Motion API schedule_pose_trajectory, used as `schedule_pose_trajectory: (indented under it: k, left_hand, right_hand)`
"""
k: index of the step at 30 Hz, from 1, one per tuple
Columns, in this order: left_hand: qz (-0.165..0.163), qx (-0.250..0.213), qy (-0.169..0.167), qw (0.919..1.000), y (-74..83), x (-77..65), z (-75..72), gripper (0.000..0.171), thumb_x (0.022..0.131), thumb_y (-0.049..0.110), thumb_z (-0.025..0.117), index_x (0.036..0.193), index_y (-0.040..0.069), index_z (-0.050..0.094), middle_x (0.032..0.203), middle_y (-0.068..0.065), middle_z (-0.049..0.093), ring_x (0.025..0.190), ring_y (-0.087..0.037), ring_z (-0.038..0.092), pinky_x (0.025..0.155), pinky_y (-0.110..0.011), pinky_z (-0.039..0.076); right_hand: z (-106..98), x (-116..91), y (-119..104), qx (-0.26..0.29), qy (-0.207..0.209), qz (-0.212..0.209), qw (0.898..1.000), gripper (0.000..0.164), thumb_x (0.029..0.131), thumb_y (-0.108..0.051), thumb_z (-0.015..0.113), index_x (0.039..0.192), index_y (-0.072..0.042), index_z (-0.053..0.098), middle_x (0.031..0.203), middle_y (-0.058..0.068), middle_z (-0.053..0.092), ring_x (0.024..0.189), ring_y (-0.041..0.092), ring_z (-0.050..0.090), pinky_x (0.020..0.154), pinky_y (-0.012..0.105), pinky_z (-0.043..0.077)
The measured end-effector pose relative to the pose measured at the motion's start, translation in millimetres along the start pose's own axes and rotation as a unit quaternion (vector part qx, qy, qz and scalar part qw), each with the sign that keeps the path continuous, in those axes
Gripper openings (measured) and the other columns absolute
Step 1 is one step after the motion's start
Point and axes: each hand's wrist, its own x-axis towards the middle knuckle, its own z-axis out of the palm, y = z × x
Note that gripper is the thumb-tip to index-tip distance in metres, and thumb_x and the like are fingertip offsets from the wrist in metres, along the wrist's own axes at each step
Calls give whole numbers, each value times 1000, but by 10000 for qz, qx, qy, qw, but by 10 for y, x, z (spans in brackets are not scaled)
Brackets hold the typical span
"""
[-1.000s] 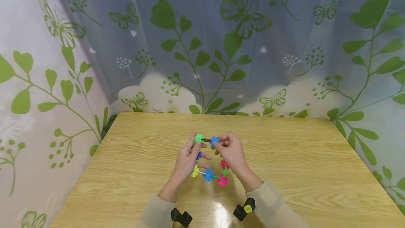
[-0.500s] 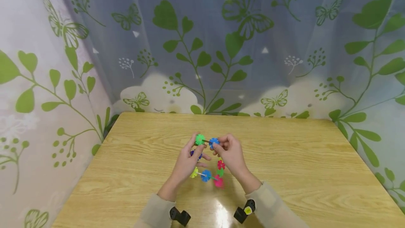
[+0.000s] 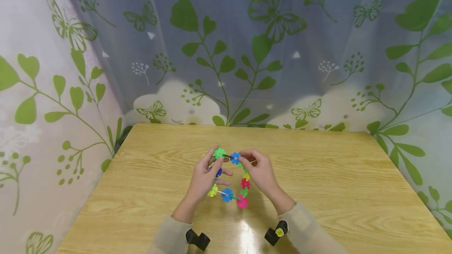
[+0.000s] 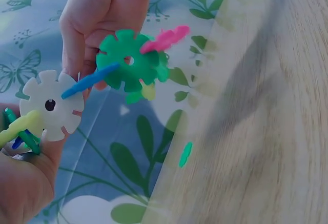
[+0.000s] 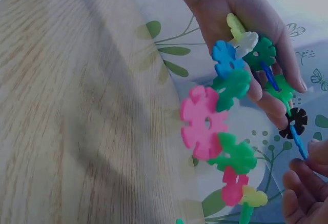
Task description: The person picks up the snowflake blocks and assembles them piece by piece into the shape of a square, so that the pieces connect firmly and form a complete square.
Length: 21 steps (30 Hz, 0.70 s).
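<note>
A loop of linked plastic snowflake discs hangs between both hands over the table. My left hand (image 3: 203, 179) pinches a green disc (image 3: 219, 153) at the top left, its other fingers spread inside the loop. A black disc (image 5: 297, 123), edge-on in the head view, joins it to a blue disc (image 3: 235, 158). The thumb and fingers of my right hand (image 3: 263, 171) pinch this blue disc at its right edge. Green, yellow and red discs run down the right side to a pink disc (image 3: 242, 201). Another blue disc (image 3: 227, 195) and a yellow disc (image 3: 212, 190) form the bottom; the left hand partly covers the left side.
The wooden table (image 3: 318, 183) spreads under the hands, with a bright reflection near its front. Behind it hangs a curtain (image 3: 226, 50) printed with green leaves and butterflies. Small black cameras (image 3: 197, 239) sit at both sleeve cuffs.
The top of the loop has shifted slightly left with both hands. The right fingers now uncover more of the blue disc and the chain's right side. The bottom pink disc has swung left.
</note>
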Motion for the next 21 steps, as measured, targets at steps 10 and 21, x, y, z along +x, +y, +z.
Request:
schedule_pose_trajectory:
  k: [10, 21]
  left_hand:
    - [17, -125, 76, 9999, -165, 64, -74, 50, 100, 18, 44, 146, 14, 25, 122, -27, 49, 84, -38, 63, 65, -48, 57]
    - [269, -179, 106, 9994, -230, 66, -119, 50, 97, 30, 49, 143, 21, 31, 118, -23, 52, 85, -53, 56, 63, -46, 58]
  right_hand:
    - [-33, 134, 454, -96, 24, -285, 9995, 16, 89, -8, 63, 104, -2, 66, 91, 8, 67, 77, 21, 59, 63, 25, 50]
    - [-168, 275, 747, -549, -163, -83, 9983, 18, 91, -11, 62, 107, -5, 66, 92, 5, 65, 80, 18, 58, 67, 30, 51]
